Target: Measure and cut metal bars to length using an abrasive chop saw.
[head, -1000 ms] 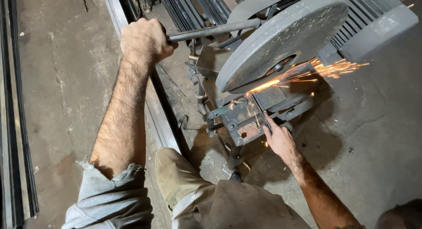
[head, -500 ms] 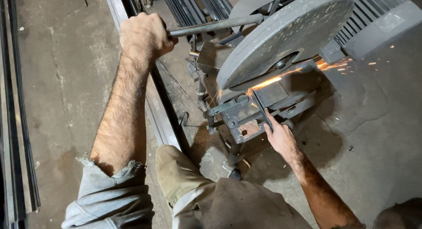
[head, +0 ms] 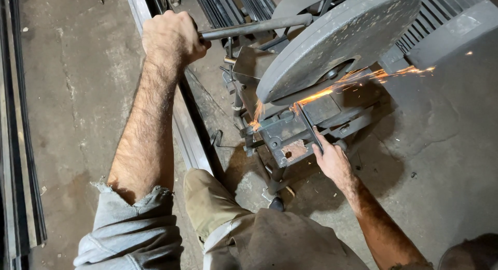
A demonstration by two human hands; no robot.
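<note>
The left hand (head: 174, 39) is wrapped tight around the handle (head: 254, 27) of a chop saw (head: 340, 42), the fist fully closed on the bar. The right hand (head: 332, 161) is pressed onto the near end of a thin metal strip (head: 309, 127); the fingers lie flat along it, and whether the thumb is pinched underneath cannot be told.

Hazards, as judged from this position:
- The fingers of the right hand are held near the cut. If the strip is grabbed by the blade, the hand could be drawn toward the blade.
- Sparks (head: 363, 78) are thrown toward 2 o'clock, and a smaller spray (head: 257, 117) drops toward 7 o'clock from the cut. Bare forearms and the trouser leg (head: 207, 202) could be struck by the lower spray.
- If the strip is not clamped firmly in the vise (head: 282, 137), it could twist or kick when the cut is completed.
- Too much downward force on the handle could bind the blade.

Condition of the work: the strip is narrow, dark and straight. It lies across the vise at the centre of the view, at 11 o'clock from the right hand, and runs under the grey blade guard. Glowing orange is visible where it is met by the blade.
</note>
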